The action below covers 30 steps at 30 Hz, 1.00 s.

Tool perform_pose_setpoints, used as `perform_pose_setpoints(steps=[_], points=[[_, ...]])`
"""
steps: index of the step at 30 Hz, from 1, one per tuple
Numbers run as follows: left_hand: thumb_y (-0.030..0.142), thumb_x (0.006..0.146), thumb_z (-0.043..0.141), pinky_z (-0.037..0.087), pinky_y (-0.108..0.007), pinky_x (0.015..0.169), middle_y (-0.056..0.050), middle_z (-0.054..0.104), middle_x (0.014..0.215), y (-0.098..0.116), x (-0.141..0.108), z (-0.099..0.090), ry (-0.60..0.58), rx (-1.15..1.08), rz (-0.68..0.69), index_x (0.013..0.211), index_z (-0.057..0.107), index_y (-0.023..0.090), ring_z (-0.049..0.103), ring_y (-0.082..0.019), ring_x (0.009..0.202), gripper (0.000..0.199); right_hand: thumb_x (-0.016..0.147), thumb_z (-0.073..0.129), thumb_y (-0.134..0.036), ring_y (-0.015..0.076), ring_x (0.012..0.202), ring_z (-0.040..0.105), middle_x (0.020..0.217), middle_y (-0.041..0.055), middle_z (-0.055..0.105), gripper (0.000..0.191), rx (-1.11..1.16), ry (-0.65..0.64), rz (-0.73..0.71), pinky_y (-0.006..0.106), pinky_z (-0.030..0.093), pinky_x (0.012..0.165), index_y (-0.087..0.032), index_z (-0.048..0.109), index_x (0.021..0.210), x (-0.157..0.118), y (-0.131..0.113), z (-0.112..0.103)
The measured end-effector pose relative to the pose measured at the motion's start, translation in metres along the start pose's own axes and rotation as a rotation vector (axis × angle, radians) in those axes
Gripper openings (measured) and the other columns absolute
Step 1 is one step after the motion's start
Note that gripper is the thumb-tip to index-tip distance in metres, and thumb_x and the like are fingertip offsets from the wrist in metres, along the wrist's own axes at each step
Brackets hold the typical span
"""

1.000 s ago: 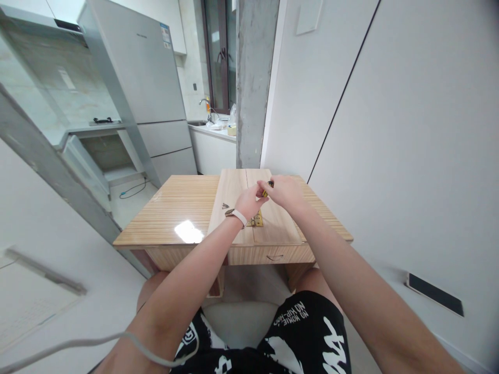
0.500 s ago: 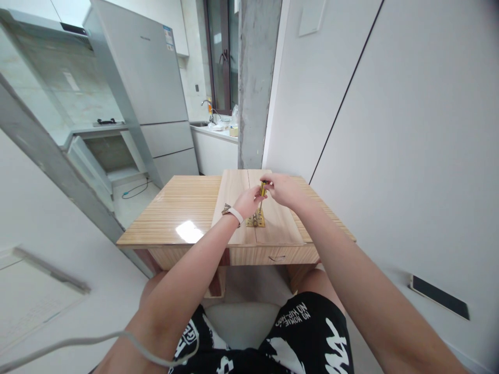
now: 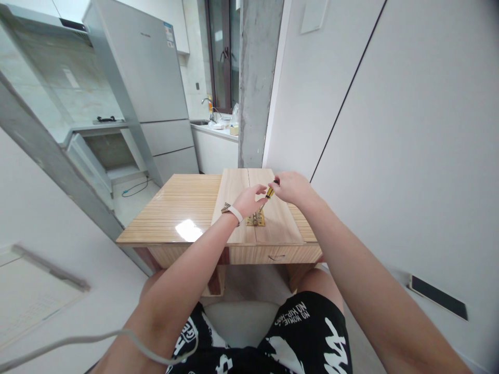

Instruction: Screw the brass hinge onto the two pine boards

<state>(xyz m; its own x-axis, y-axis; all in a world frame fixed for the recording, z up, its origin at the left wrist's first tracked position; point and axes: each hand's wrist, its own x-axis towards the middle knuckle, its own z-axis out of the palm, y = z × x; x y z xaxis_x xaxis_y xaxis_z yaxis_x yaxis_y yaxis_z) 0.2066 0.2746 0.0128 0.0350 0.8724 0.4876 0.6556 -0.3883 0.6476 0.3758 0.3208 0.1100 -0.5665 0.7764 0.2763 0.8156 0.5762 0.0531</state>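
A screwdriver [image 3: 270, 192] with a yellow and black handle leans to the right, its shaft slanting down toward a brass-coloured hinge [image 3: 256, 218]. My right hand [image 3: 290, 187] grips the top of its handle. My left hand [image 3: 251, 201], with a white band on the wrist, is beside the handle, thumb and fingers apart. The hinge lies flat across the seam between two pale wooden boards [image 3: 236, 228]. Whether the screwdriver tip touches a screw is too small to tell.
The boards lie on a glossy wooden table [image 3: 191, 195] with a drawer [image 3: 275, 255] at its front. A white wall [image 3: 390, 156] stands close on the right. Behind are a fridge [image 3: 156, 78] and a sink counter [image 3: 216, 145]. A grey cable [image 3: 78, 341] crosses at lower left.
The screwdriver has gone from nearly upright to tilted right. My right hand has moved right with its handle, and my left fingers have come off the handle.
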Motion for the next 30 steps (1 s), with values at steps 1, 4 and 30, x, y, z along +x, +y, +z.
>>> perform_pose_setpoints(steps=[1, 4, 30], points=[[0.021, 0.089, 0.071, 0.053, -0.041, 0.103, -0.012, 0.074, 0.119, 0.001, 0.001, 0.000, 0.005, 0.003, 0.002, 0.124, 0.064, 0.018, 0.070, -0.023, 0.112, 0.036, 0.101, 0.046, -0.050, 0.0271, 0.099, 0.069, 0.104, 0.0172, 0.075, 0.045, -0.007, 0.005, 0.008, 0.034, 0.047, 0.084, -0.016, 0.075, 0.106, 0.000, -0.001, 0.001], [0.023, 0.087, 0.073, 0.053, -0.041, 0.101, -0.011, 0.075, 0.117, 0.003, 0.002, 0.002, -0.005, 0.021, 0.007, 0.121, 0.065, 0.018, 0.069, -0.023, 0.111, 0.035, 0.102, 0.041, -0.052, 0.0275, 0.096, 0.070, 0.101, 0.0185, 0.075, 0.050, -0.019, 0.022, 0.049, 0.034, 0.048, 0.082, -0.016, 0.076, 0.104, 0.000, -0.001, 0.003], [0.025, 0.098, 0.058, 0.051, -0.038, 0.092, -0.010, 0.072, 0.098, 0.007, 0.002, 0.009, -0.003, 0.299, 0.050, 0.116, 0.068, 0.019, 0.063, -0.026, 0.102, 0.022, 0.096, 0.056, -0.016, 0.0212, 0.099, 0.067, 0.108, 0.0082, 0.076, 0.019, 0.169, -0.004, -0.223, 0.028, 0.044, 0.082, -0.020, 0.071, 0.107, -0.002, 0.000, 0.006]])
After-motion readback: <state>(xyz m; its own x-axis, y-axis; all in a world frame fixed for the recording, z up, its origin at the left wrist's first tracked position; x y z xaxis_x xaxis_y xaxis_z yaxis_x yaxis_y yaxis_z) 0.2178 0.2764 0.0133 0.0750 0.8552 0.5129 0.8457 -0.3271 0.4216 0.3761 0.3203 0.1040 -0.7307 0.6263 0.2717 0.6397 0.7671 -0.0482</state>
